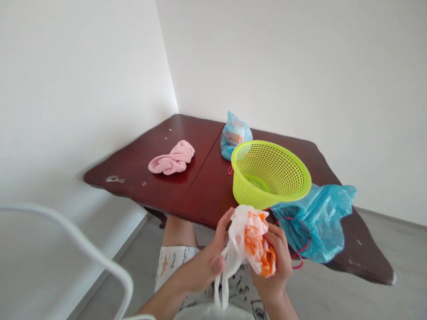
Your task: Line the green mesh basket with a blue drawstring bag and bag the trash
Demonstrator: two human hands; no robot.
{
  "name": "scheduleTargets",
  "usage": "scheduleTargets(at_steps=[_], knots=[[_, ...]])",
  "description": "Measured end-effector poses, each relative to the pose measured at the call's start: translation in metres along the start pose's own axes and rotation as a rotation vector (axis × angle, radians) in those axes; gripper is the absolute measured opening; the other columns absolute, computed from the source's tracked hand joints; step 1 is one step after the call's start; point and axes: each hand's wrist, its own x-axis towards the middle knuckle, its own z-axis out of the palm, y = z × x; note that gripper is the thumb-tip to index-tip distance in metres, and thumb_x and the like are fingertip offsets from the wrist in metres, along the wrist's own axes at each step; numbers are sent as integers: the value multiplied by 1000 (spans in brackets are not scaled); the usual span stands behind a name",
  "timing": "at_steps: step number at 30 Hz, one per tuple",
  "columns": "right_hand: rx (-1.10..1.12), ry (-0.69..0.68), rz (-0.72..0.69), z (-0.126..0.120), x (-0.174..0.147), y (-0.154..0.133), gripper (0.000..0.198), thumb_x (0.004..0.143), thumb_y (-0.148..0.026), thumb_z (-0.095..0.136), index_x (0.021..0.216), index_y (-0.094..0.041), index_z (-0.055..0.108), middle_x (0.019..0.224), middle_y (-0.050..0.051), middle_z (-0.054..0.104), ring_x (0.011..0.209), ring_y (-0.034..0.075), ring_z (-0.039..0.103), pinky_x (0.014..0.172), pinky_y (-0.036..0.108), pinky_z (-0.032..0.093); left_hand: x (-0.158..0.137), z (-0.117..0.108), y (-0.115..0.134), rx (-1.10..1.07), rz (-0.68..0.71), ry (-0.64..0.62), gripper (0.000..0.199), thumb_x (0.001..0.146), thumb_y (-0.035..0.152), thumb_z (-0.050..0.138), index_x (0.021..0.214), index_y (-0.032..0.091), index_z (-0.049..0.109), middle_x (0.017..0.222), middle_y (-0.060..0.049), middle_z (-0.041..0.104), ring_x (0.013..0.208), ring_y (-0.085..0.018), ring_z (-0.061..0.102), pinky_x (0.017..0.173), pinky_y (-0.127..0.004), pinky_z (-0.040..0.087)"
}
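Note:
A crumpled white plastic bag (255, 240) with orange print is between my two hands, just off the table's front edge. My right hand (278, 253) wraps around its right side, fingers curled over it. My left hand (213, 260) grips the bag's left side, with the thumb toward me and some fingers hidden behind the plastic. White strap-like handles dangle from the bag toward my lap. Just beyond the bag stands a yellow-green plastic basket (240, 189) with perforated walls. A blue plastic bag (320, 222) with a red drawstring lies to its right, drooping over the edge.
On the dark red wooden table (203, 191), a crumpled pink cloth (172, 158) lies to the left. Another blue bag (235, 135), with something inside, sits behind the basket. A white cable (86, 246) curves across the lower left. White walls meet behind the table.

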Motion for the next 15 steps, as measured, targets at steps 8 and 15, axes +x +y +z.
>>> scheduleTargets(at_steps=[8,15], knots=[[221,-305,0,27,12,-40,18,97,-22,70,114,-27,68,99,5,72,89,25,72,70,36,59,7,26,-25,-331,35,435,82,86,58,107,156,26,79,150,-21,83,159,-48,67,139,-64,51],[-50,-134,-243,18,-23,-40,76,94,-55,86,164,-34,66,169,19,55,143,50,66,110,77,64,19,26,-24,-671,-98,410,64,93,79,85,129,25,91,150,-19,83,161,-45,67,142,-68,46]])
